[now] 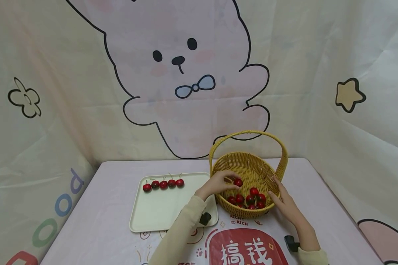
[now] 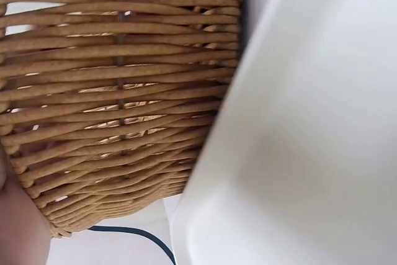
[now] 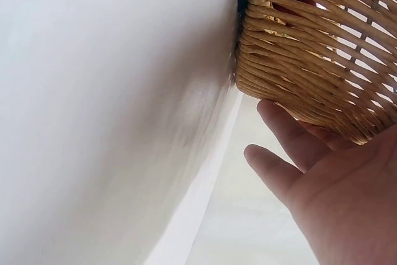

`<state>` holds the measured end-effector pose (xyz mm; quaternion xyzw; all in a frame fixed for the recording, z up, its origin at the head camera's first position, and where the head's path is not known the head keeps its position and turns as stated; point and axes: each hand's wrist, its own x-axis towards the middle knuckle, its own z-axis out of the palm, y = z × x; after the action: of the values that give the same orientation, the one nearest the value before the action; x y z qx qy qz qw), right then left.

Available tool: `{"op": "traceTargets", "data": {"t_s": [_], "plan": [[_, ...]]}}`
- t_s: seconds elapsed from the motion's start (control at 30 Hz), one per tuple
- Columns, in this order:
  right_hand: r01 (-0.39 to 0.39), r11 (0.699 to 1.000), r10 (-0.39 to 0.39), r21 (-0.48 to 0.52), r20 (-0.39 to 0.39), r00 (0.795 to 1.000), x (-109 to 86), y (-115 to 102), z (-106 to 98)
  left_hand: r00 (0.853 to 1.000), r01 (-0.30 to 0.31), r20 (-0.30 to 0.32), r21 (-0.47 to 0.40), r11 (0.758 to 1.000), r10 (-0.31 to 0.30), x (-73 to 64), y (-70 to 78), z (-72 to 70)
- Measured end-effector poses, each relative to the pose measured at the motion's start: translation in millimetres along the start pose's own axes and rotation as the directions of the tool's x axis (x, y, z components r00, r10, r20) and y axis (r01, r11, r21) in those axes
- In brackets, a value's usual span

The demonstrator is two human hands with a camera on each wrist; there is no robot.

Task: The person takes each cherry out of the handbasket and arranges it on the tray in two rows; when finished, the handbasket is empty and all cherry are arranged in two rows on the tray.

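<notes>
A round wicker basket (image 1: 243,162) with a tall arched handle stands at the right of the table, several red cherries (image 1: 251,199) lying in its near part. Over the basket's inside, my left hand (image 1: 220,183) pinches a cherry (image 1: 238,182) between thumb and fingers. In the left wrist view only a bit of that hand (image 2: 22,215) shows, beside the woven wall. My right hand (image 1: 286,204) holds the basket's right rim, thumb on the inner side. Seen from the right wrist, its fingers (image 3: 282,131) lie along the outer wall (image 3: 310,66).
Left of the basket lies a white tray (image 1: 156,217), its right edge close to the basket. Several stemmed cherries (image 1: 163,184) form a row along its far left side. A printed cloth (image 1: 96,221) covers the table, and a patterned curtain (image 1: 192,121) hangs behind.
</notes>
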<state>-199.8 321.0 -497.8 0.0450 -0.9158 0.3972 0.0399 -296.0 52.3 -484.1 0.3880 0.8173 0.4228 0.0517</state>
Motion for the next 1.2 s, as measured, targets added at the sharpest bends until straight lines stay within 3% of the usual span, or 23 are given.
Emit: {"op": "traceTargets", "data": {"t_s": [0.37,0.7,0.83,1.0,1.2], "plan": [[0.015,1.000,-0.015,0.006,-0.003,1.000,1.6,0,1,0.993,-0.073,-0.098,-0.036,0.997,0.069,-6.8,-1.0,1.3],[0.028,1.000,-0.028,0.003,-0.004,1.000,0.4,0,1,0.965,-0.156,-0.223,-0.052,0.986,0.141,-23.0,3.2,5.8],[0.032,0.999,-0.032,0.005,-0.006,0.999,0.5,0,1,0.948,-0.166,-0.287,-0.076,0.983,0.137,-33.9,12.6,6.4],[0.024,1.000,-0.024,-0.002,-0.006,1.000,0.3,0,2,0.924,-0.211,-0.352,-0.142,0.967,0.151,-52.1,36.9,-3.4],[0.011,1.000,-0.011,-0.005,-0.005,1.000,-0.1,0,1,0.911,-0.179,-0.399,-0.152,0.972,0.105,-70.2,51.3,-17.1]]}}
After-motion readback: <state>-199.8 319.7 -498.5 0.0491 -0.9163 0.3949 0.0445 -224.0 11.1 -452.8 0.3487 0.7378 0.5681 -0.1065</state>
